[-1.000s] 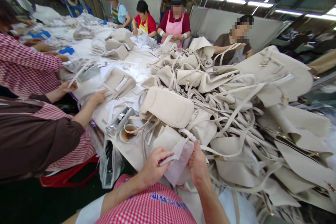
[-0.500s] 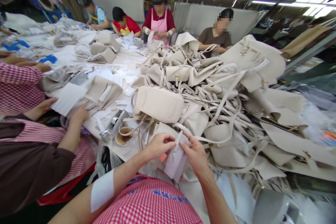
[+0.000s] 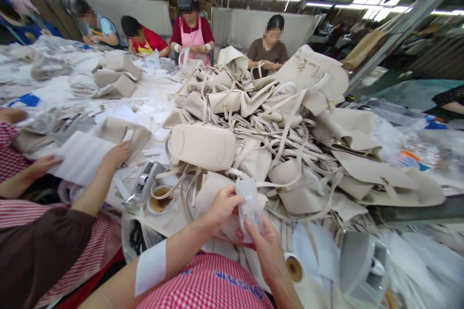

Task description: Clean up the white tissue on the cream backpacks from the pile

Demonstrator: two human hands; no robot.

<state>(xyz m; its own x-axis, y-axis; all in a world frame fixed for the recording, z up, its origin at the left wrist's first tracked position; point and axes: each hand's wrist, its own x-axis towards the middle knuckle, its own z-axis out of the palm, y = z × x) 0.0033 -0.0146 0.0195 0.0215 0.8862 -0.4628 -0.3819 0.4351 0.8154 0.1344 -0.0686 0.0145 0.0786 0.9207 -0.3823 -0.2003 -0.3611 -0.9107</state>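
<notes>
Between my two hands is a small, thin, whitish see-through wrapping sheet (image 3: 249, 198). My left hand (image 3: 225, 206) pinches its left edge between thumb and fingertips. On the lower right, the fingers and thumb of my right hand (image 3: 265, 241) close on the same sheet. Under and behind the hands lies a beige handbag (image 3: 210, 187), partly covered by them. White wrapping shows near its handle, and I cannot tell whether the sheet is around any part of it. Just beyond, another beige handbag (image 3: 203, 146) rests on its side.
A big heap of beige bags (image 3: 261, 106) with tangled straps rises ahead. Left of my hands are a tape dispenser (image 3: 143, 183) and a tape roll (image 3: 160, 200); another dispenser (image 3: 362, 270) stands right. A co-worker's hands (image 3: 116, 154) hold a white sheet (image 3: 83, 157) close on the left.
The sheet, which hung down below my fingers, now stands up between my hands. My right hand has moved lower. The view has turned to the right.
</notes>
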